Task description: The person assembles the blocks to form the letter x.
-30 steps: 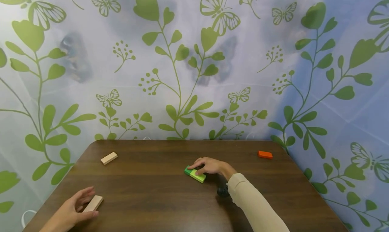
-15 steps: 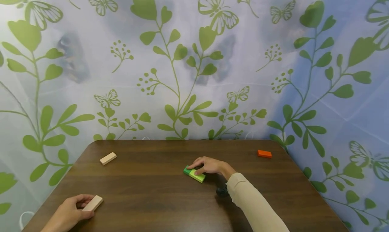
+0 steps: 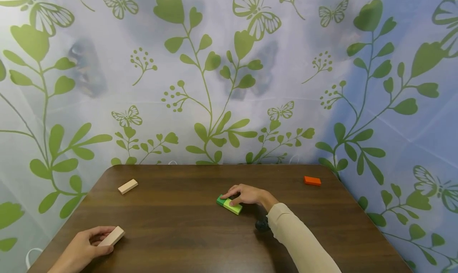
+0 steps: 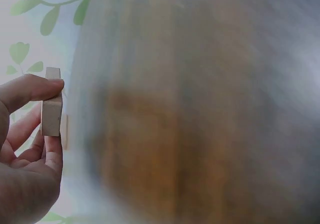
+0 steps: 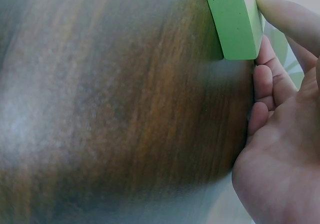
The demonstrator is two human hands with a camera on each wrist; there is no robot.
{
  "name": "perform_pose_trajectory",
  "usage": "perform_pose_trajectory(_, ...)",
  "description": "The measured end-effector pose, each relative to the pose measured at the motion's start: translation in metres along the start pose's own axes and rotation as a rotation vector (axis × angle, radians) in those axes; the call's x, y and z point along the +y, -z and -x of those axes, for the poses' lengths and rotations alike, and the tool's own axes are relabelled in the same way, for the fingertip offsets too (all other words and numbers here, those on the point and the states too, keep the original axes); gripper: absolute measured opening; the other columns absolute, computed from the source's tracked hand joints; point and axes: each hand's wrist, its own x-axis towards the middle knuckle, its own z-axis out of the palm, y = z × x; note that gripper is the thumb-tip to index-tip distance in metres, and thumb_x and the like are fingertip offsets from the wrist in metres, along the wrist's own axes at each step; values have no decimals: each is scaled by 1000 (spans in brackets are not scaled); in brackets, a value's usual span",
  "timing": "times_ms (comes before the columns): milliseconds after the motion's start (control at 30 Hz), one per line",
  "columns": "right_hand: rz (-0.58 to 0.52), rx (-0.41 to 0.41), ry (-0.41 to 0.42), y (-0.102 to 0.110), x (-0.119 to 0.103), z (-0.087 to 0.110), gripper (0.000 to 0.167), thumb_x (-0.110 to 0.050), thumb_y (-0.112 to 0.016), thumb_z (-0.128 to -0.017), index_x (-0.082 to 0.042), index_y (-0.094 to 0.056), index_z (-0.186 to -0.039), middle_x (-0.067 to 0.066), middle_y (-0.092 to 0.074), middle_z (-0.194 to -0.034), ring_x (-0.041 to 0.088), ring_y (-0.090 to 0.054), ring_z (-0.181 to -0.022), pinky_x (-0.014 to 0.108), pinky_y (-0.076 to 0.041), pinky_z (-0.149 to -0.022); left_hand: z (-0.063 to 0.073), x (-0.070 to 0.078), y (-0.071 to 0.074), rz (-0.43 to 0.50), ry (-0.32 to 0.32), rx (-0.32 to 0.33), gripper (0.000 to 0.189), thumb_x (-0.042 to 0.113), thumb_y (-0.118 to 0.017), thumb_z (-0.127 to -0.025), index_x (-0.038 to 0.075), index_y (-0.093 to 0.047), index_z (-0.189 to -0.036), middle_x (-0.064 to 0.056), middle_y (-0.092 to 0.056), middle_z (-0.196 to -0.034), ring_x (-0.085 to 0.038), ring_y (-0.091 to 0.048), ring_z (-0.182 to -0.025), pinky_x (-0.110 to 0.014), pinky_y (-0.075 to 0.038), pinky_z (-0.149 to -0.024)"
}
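Observation:
At the table's front left, my left hand [image 3: 86, 245] holds a plain wooden block [image 3: 112, 237]. The left wrist view has the thumb across one face of this block [image 4: 51, 118] and fingers on the opposite side. Near the middle of the table my right hand [image 3: 247, 195] rests from above on two blocks lying end to end. Its forefinger touches the dark green block [image 3: 220, 201], while its thumb lies on the light green block [image 3: 234, 208]. In the right wrist view the end of the light green block [image 5: 232, 26] faces the camera; the other fingers are loosely bent.
Another plain wooden block [image 3: 127, 186] lies at the back left of the brown table [image 3: 179, 225]. An orange block [image 3: 312, 181] is at the back right. Behind the table hangs a leaf-and-butterfly curtain [image 3: 150, 82]. A small black object [image 3: 262, 225] shows beneath the right cuff.
My left fingers have closed round the wooden block, and it has since shifted slightly up and right in the head view. The right hand and green blocks stay put.

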Motion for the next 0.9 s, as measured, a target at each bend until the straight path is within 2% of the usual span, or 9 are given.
perform_pose_trajectory(167, -4, 0, -5, 1, 1, 0, 35, -24, -76, -97, -34, -74, -130, -2, -54, -142, 29, -45, -135, 52, -40, -106, -3, 8, -1, 44, -48, 16, 49, -2, -84, -82, -15, -64, -124, -13, -68, -111, 0, -59, -85, -21, -52, -71)
perform_pose_trajectory(333, 6, -5, -7, 2, -1, -1, 34, -24, -76, -97, -34, -74, -129, -1, -53, -143, 30, -45, -135, 51, -40, -106, -6, 19, -1, 103, -19, -8, 52, -1, -83, -84, -16, -61, -129, -17, -68, -117, -2, -61, -88, -23, -52, -73)
perform_pose_trajectory(567, 0, -15, -12, 1, -2, -2, 35, -22, -76, -97, -33, -74, -130, -2, -55, -141, 29, -46, -134, 48, -43, -104, -12, 32, -2, 120, 6, -42, 56, 5, -82, -87, -17, -58, -133, -17, -67, -118, -5, -62, -91, -25, -54, -75)
perform_pose_trajectory(733, -34, -12, -13, 0, 0, -1, 35, -19, -77, -96, -31, -75, -129, -3, -57, -138, 28, -47, -132, 45, -45, -101, -18, 41, -7, 175, 43, -70, 59, 7, -82, -88, -16, -56, -136, -14, -66, -116, -10, -63, -93, -27, -54, -77)
perform_pose_trajectory(900, -37, -5, -21, 0, 0, -2, 35, -21, -78, -95, -31, -76, -128, -3, -56, -138, 29, -46, -133, 46, -44, -103, -24, 52, -15, 184, 51, -66, 61, 9, -84, -86, -15, -56, -136, -14, -66, -115, -14, -63, -94, -28, -54, -78)
